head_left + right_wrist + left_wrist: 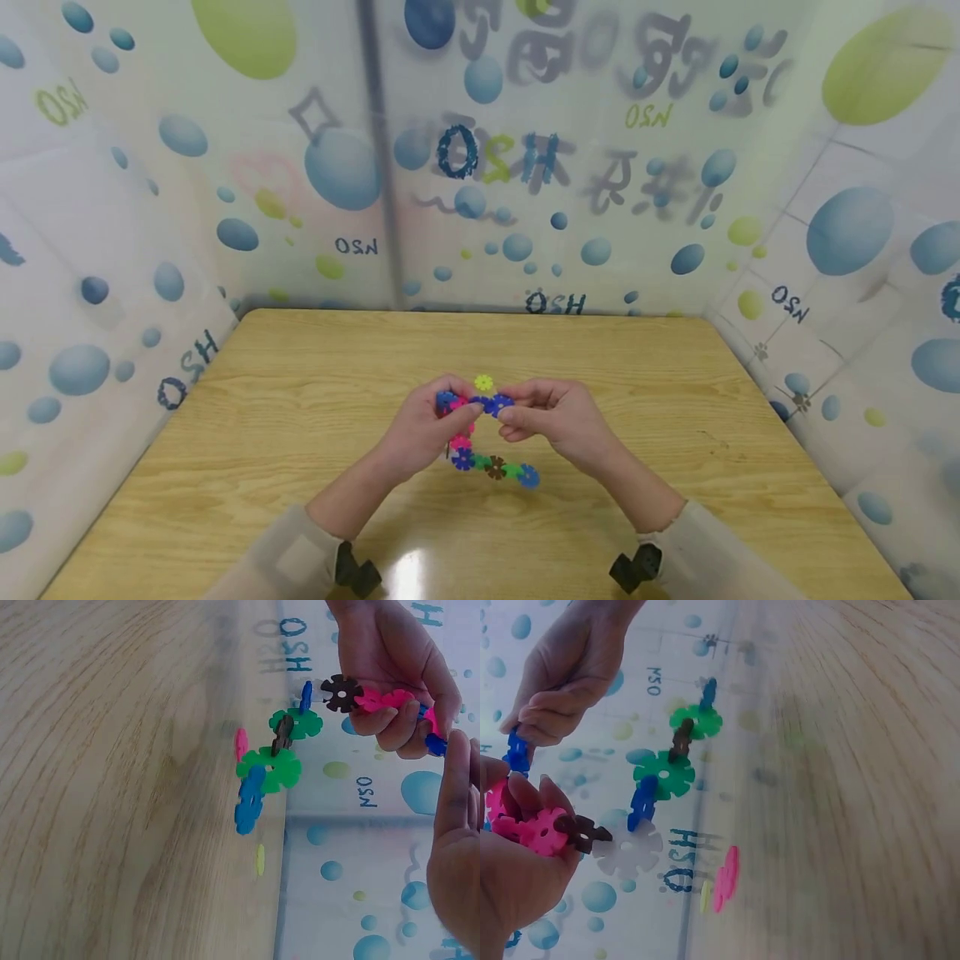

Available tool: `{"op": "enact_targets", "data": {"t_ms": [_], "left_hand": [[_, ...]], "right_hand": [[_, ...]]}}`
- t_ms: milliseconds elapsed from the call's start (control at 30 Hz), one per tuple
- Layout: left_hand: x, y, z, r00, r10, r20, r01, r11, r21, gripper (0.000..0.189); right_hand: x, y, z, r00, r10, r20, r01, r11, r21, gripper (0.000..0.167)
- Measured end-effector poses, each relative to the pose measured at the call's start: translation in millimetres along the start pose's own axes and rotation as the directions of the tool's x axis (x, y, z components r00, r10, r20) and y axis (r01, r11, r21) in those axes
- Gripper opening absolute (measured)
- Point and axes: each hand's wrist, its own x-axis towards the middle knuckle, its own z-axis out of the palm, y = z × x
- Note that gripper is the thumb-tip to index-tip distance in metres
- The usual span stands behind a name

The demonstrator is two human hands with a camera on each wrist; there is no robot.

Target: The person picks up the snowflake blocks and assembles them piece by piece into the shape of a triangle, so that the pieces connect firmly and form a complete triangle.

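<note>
Both hands hold a chain of interlocking plastic snowflake discs above the table. The left hand (420, 429) grips its upper part, around pink discs (544, 832). With thumb and fingers, the right hand (562, 417) pinches a dark blue disc (502, 406) at the chain's end. From the left hand the chain hangs down through a dark brown disc (342, 694), a white disc (628, 850), a blue disc (643, 802) and green discs (664, 775), ending in a lighter blue disc (528, 477). The left fingers partly hide the upper discs.
A loose yellow disc (483, 382) lies on the wooden table (300, 417) beyond the hands. Pink discs (726, 879) also lie on the table. Printed curtains (525, 208) with blue and green spots stand behind the table and at both sides.
</note>
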Motion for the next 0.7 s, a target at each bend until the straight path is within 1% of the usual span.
{"op": "enact_targets", "data": {"t_ms": [133,267,367,567,700], "left_hand": [[-0.5,1.5,-2.0,1.000,0.010,0.004,-0.010,1.000,0.011,0.012],[-0.7,4.2,-6.5,1.000,0.023,-0.002,-0.023,0.999,0.039,0.013],[-1.5,6.1,-10.6,1.000,0.024,-0.013,-0.024,0.998,0.062,0.013],[-4.2,7.9,-19.3,1.000,0.015,-0.024,-0.013,0.998,0.060,0.016],[-6.5,7.1,-23.6,1.000,0.003,-0.030,-0.001,0.999,0.049,0.016]], "right_hand": [[0.5,-1.3,1.7,1.000,0.011,0.000,-0.011,1.000,-0.022,0.035],[2.7,-1.0,3.7,1.000,0.017,-0.003,-0.018,0.996,-0.088,0.035],[5.4,0.3,3.0,1.000,0.004,0.009,-0.002,0.991,-0.132,0.035],[11.3,3.5,-5.4,0.998,-0.039,0.048,0.047,0.982,-0.180,0.032],[19.4,13.0,-13.1,0.998,-0.035,0.044,0.043,0.979,-0.197,0.032]]}}
